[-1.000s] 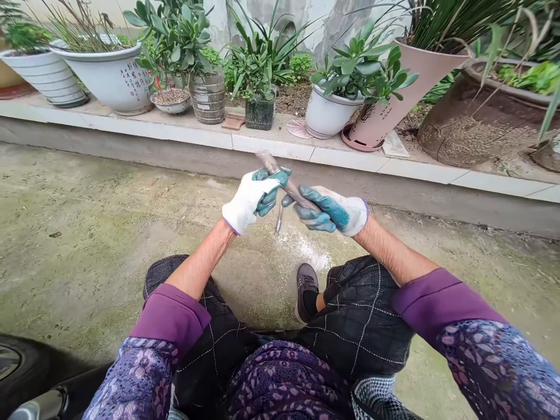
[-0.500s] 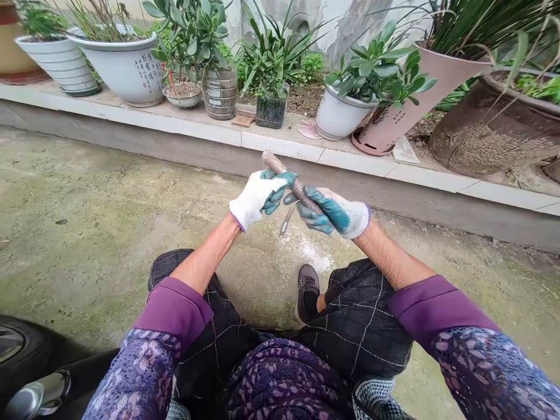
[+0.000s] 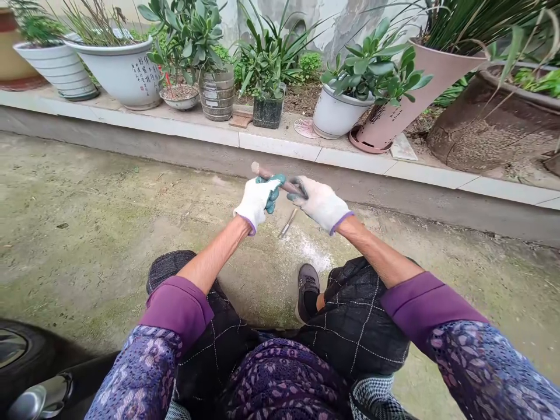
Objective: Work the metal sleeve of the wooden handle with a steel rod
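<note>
Both my hands wear white gloves with teal palms. My left hand (image 3: 258, 199) is closed around a brownish stick (image 3: 261, 171), whose end pokes out up and to the left of the fist. My right hand (image 3: 321, 203) is closed on the same stick just to the right, its back turned toward me. A thin pale sliver (image 3: 287, 223) shows just below the hands; whether it hangs or lies on the ground I cannot tell. White shavings (image 3: 311, 252) lie on the concrete beneath.
A tiled ledge (image 3: 280, 147) runs across behind the hands, lined with potted plants: a white bowl pot (image 3: 122, 70), a black pot (image 3: 266, 111), a white pot (image 3: 332, 114), a pink pot (image 3: 406, 87). My shoe (image 3: 307, 286) rests below. A dark vehicle part (image 3: 26, 373) sits bottom left.
My right hand has rolled over so its white back faces up, hiding the teal palm. The stick has tilted flatter and both hands have shifted slightly left.
</note>
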`<action>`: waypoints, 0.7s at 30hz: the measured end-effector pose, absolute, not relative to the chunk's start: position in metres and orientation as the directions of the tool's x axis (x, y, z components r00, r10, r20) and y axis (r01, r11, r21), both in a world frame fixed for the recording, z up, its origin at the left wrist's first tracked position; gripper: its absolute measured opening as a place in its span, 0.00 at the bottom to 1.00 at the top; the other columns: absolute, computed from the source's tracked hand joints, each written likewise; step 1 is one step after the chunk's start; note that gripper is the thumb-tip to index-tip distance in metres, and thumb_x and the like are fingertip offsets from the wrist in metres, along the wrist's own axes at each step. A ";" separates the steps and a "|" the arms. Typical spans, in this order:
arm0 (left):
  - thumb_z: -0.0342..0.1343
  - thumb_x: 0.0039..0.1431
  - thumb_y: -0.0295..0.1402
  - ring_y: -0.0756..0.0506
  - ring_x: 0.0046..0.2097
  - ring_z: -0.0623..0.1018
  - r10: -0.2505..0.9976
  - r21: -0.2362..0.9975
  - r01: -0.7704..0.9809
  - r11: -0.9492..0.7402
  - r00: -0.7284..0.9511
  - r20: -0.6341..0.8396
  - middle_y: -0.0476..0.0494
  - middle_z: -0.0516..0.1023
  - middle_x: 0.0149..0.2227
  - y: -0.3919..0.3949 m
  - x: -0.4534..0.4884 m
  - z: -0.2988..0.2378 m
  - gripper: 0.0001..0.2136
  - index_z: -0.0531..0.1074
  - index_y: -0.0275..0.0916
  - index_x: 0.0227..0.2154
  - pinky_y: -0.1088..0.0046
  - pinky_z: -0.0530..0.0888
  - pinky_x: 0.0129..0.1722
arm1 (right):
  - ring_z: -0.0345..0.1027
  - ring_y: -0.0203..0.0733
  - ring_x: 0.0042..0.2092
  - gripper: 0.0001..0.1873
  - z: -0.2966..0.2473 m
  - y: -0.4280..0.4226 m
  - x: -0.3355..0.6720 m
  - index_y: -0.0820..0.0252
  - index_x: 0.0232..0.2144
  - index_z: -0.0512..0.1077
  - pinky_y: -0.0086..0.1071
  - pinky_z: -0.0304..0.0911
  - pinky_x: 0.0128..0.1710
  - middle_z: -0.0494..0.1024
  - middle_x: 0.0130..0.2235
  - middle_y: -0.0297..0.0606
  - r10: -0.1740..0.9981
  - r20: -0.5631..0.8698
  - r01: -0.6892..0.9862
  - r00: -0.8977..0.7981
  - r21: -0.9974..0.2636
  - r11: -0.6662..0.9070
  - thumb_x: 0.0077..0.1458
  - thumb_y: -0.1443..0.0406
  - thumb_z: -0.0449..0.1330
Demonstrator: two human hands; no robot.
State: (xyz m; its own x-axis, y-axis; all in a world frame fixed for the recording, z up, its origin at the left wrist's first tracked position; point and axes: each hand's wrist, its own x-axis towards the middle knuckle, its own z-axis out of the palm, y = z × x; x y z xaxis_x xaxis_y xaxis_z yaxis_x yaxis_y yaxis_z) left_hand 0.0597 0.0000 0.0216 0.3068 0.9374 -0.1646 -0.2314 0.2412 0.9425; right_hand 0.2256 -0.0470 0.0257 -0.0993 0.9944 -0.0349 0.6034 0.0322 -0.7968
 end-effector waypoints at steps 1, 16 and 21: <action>0.63 0.56 0.34 0.57 0.13 0.54 0.940 0.940 -0.245 0.239 0.300 -0.161 0.60 0.58 0.14 0.001 0.060 0.021 0.12 0.65 0.39 0.25 0.78 0.52 0.12 | 0.57 0.34 0.24 0.16 0.027 -0.047 0.225 0.59 0.43 0.68 0.27 0.57 0.21 0.69 0.28 0.35 0.997 -0.012 0.622 -0.072 -0.782 0.035 0.58 0.54 0.58; 0.61 0.54 0.32 0.56 0.15 0.58 0.846 0.955 -0.197 0.224 0.526 -0.089 0.58 0.61 0.17 0.003 0.052 0.020 0.07 0.69 0.38 0.30 0.79 0.59 0.14 | 0.62 0.36 0.28 0.14 0.034 -0.050 0.224 0.59 0.44 0.70 0.28 0.60 0.24 0.72 0.31 0.36 0.995 0.072 0.588 -0.063 -0.803 0.095 0.58 0.58 0.58; 0.60 0.51 0.28 0.56 0.15 0.57 0.802 0.980 -0.061 0.192 0.586 -0.121 0.56 0.60 0.15 -0.002 0.032 0.032 0.06 0.69 0.37 0.23 0.79 0.58 0.14 | 0.44 0.27 0.16 0.24 0.048 -0.066 0.239 0.62 0.45 0.68 0.24 0.45 0.09 0.57 0.21 0.22 0.888 -0.194 0.053 -0.416 -0.980 -0.190 0.56 0.49 0.60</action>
